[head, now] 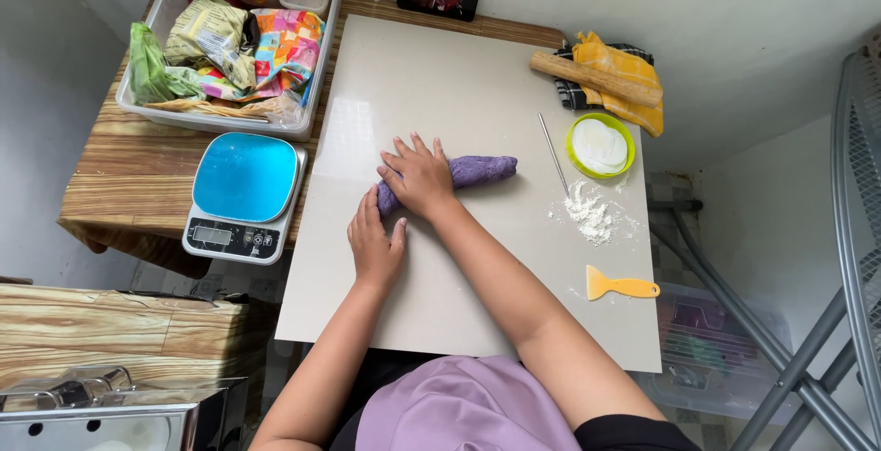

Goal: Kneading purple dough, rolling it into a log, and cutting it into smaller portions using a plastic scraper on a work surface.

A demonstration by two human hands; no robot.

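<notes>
On the pale board (477, 75), the purple dough log (482, 170) runs left-to-right, tilted slightly. The right hand (420, 176) lies flat on its middle, fingers spread; the left hand (374, 242) presses its near-left end, fingers extended, gripping nothing.

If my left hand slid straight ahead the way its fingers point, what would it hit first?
The left hand points up the board, fingertips already at the near end of the purple dough roll, beside the right hand. It would likely press into that dough first.
</notes>
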